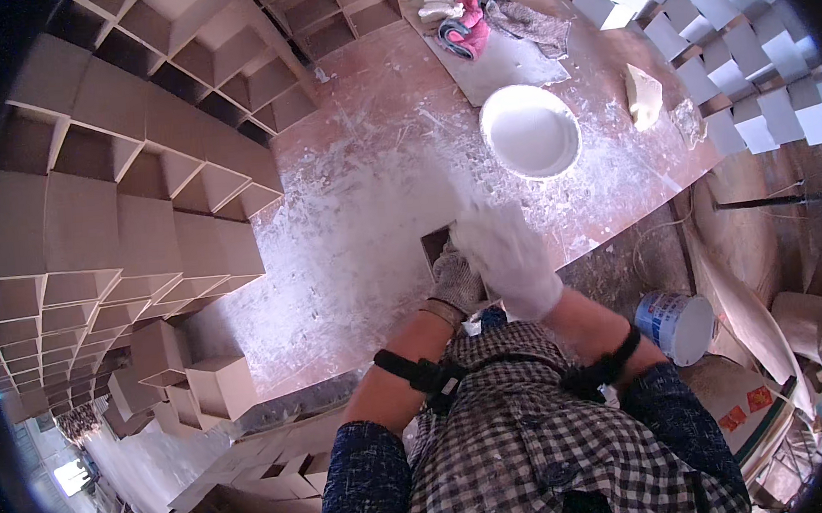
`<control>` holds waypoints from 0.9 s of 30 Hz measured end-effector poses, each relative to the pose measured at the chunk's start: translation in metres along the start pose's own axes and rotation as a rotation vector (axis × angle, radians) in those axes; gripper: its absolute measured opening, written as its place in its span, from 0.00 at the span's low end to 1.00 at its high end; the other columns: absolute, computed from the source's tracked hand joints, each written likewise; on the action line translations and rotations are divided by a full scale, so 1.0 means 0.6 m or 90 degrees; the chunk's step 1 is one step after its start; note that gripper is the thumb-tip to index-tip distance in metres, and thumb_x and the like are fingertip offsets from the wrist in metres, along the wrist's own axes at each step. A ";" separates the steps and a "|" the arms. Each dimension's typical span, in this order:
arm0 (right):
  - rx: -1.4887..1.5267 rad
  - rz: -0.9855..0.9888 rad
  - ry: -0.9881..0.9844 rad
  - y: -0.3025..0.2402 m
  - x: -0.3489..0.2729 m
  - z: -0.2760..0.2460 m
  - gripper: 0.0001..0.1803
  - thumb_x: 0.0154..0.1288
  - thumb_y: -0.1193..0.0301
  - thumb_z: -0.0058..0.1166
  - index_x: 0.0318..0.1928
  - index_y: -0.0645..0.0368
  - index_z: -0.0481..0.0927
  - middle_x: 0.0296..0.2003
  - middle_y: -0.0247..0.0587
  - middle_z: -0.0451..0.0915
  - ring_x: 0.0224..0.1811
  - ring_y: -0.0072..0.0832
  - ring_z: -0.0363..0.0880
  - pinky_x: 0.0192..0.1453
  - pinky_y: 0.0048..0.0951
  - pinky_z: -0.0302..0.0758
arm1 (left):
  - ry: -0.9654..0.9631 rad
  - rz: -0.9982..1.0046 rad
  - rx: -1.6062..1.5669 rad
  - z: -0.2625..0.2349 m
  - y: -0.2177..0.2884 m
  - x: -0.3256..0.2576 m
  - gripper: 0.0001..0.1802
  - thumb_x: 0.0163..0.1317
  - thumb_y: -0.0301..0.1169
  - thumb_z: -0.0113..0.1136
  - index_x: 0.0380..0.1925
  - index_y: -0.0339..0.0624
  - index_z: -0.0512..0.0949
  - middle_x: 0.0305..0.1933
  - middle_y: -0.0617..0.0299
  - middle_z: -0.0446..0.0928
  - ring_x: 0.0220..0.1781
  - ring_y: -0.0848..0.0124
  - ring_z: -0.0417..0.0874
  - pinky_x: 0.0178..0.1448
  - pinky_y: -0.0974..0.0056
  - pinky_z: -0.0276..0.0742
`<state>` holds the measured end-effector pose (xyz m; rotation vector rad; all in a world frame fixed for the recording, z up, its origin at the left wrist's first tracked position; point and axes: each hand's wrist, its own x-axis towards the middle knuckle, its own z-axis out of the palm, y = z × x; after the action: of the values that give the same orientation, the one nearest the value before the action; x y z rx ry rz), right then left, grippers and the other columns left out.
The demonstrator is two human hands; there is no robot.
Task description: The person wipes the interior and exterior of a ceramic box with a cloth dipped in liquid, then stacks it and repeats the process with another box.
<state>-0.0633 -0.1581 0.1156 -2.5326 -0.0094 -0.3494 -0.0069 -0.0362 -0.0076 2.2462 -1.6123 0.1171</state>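
Note:
My left hand (456, 280), in a grey knitted glove, is closed around a small brown open box (436, 242) close to my body, near the table's front edge. The box's dark inside faces up, and the hand covers much of it. My right hand (508, 257), in a white glove, is beside and partly over the box. Motion smears its fingers, so whether they hold anything does not show. Beyond it stands a round white tub (530, 132) of white paste on the table (343, 233), whose reddish top is streaked with white.
Stacked brown open boxes (93, 207) wall in the left side. White boxes (745, 52) are piled at the far right. A board (513, 76) with pink and grey cloths (470, 35) lies at the back. A paint bucket (678, 325) stands below the table at right.

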 end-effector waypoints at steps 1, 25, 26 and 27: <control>0.031 0.113 -0.083 0.003 0.020 -0.006 0.16 0.53 0.75 0.54 0.46 0.54 0.77 0.53 0.42 0.76 0.59 0.43 0.74 0.58 0.37 0.74 | 0.001 0.002 0.002 -0.006 0.002 0.011 0.42 0.51 0.56 0.58 0.64 0.47 0.66 0.68 0.49 0.64 0.71 0.53 0.61 0.72 0.52 0.56; 0.191 0.081 0.129 0.063 -0.131 0.006 0.15 0.57 0.79 0.51 0.46 0.55 0.77 0.39 0.35 0.78 0.38 0.31 0.77 0.44 0.29 0.75 | -0.152 -0.353 -0.713 0.020 -0.013 -0.011 0.45 0.40 0.63 0.66 0.57 0.50 0.73 0.63 0.54 0.70 0.67 0.57 0.64 0.71 0.52 0.56; 0.296 0.188 0.102 0.040 -0.165 0.006 0.14 0.58 0.79 0.51 0.46 0.55 0.77 0.38 0.36 0.78 0.37 0.34 0.78 0.42 0.31 0.76 | -0.153 -0.472 -0.812 0.035 -0.019 -0.012 0.44 0.42 0.63 0.64 0.57 0.50 0.73 0.62 0.55 0.70 0.66 0.58 0.65 0.71 0.54 0.56; 0.400 0.297 0.075 0.024 -0.196 0.005 0.14 0.58 0.78 0.51 0.46 0.55 0.78 0.38 0.38 0.79 0.36 0.37 0.78 0.41 0.32 0.76 | -0.154 -0.591 -0.911 0.050 -0.023 -0.012 0.42 0.44 0.63 0.63 0.56 0.51 0.73 0.61 0.56 0.71 0.66 0.60 0.66 0.70 0.57 0.57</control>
<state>-0.1751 -0.1605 0.0757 -1.8196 0.4407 -0.2532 -0.0009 -0.0365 -0.0410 1.4982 -0.2173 -1.1561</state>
